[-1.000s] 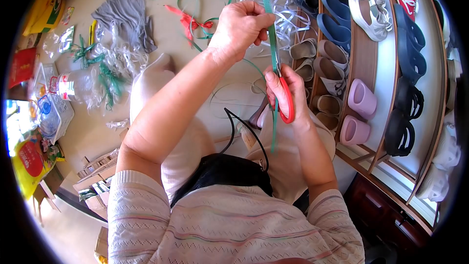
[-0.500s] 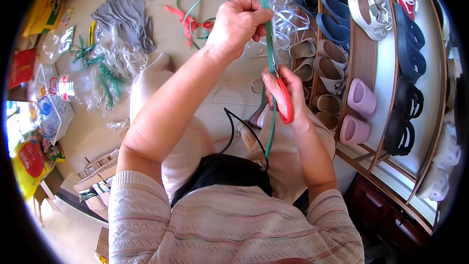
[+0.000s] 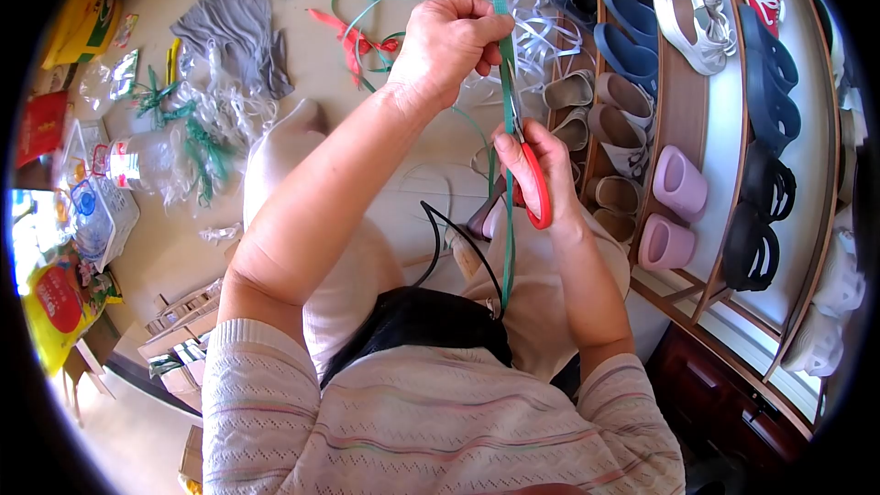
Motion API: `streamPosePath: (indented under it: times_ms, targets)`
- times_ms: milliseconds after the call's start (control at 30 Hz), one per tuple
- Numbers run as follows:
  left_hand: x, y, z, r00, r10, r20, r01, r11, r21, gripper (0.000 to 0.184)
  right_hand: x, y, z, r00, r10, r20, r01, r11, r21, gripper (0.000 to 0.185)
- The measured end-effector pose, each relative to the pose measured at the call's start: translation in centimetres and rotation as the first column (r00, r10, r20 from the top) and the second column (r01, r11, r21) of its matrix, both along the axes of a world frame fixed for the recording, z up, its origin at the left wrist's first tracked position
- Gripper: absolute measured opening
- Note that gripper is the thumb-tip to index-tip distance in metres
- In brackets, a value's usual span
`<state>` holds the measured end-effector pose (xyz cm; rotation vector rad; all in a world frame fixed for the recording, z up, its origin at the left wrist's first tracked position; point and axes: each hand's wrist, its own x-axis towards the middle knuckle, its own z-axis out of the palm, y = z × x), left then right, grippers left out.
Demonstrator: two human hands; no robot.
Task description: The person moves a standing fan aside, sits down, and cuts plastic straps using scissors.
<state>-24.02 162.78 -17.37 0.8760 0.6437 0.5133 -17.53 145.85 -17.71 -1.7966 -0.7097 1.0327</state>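
Observation:
My left hand (image 3: 454, 44) pinches a flat green strap (image 3: 507, 257) between thumb and fingers. The strap runs from the top of the view down past my hand to my lap. Below it, my right hand (image 3: 539, 165) grips red-handled scissors (image 3: 535, 185) with the blades pointing up. The blades lie along the strap, partly behind my fingers; whether they are parted I cannot tell. A thin green strip hangs just left of the scissors. Green strap loops and an orange-red ribbon (image 3: 353, 41) lie on the floor beyond my left hand.
To the right stands a shoe rack (image 3: 674, 110) with several pairs, pink slippers (image 3: 678, 185) among them. White straps (image 3: 541, 9) are heaped ahead. On the left lie a grey cloth (image 3: 236, 27), a clear plastic bottle (image 3: 147, 165) and a white basket (image 3: 115, 220). A black cord (image 3: 431, 238) loops near my lap.
Both hands stay almost in place. The scissors have shifted slightly against the strap, and a thin green strip now shows beside it, curving down under my left wrist.

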Motion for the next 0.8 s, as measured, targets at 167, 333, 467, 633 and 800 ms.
streamPosePath:
  times_ms: [167,333,467,633,800]
  targets:
    - [-0.2,0.4,0.1,1.000,0.000,0.000,0.000,1.000,-0.025,0.013,-0.5,-0.1,0.1,0.997,-0.044,-0.065,0.042,0.999,-0.033,0.029]
    - [-0.2,1.5,-0.1,0.999,0.036,-0.011,-0.036,0.999,-0.015,0.013,-0.8,0.0,-0.2,0.993,-0.046,-0.113,0.046,0.999,-0.001,0.026]
    - [-0.1,0.2,-0.1,1.000,-0.003,-0.009,0.003,1.000,0.006,0.013,-0.6,0.2,-0.1,0.989,-0.058,-0.139,0.066,0.996,0.057,0.024]
    - [0.0,0.1,0.0,1.000,-0.007,-0.009,0.006,1.000,-0.029,0.012,-0.6,0.0,0.1,0.984,-0.079,-0.160,0.075,0.997,-0.030,0.025]
    - [0.0,1.1,-0.2,1.000,-0.005,-0.009,0.005,1.000,-0.018,0.013,-0.9,-0.3,-0.2,0.980,-0.066,-0.188,0.066,0.998,-0.004,0.026]
